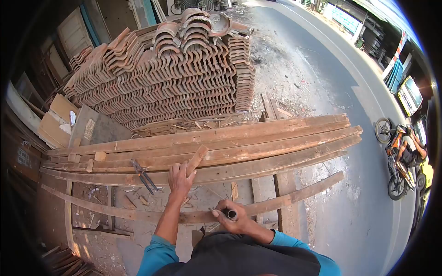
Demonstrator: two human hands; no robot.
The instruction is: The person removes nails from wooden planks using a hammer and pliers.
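Observation:
My left hand (181,178) is closed around a short wooden block (198,158), above the near edge of the stacked long wooden beams (258,146). My right hand (232,218) is wrapped around a dark hollow tube-like handle (231,214), seen end-on, so the rest of that tool is hidden. Beneath the right hand runs a long, narrow wooden plank (308,193), separate from the stack. Pincers with dark handles (143,175) lie across the beams, left of my left hand.
Several small wooden blocks (100,156) rest on the beams' left end. Behind rises a large stack of clay roof tiles (170,85). A cardboard box (56,118) is at the left. On the right, a person rides a motorcycle (397,158) along the road (343,106).

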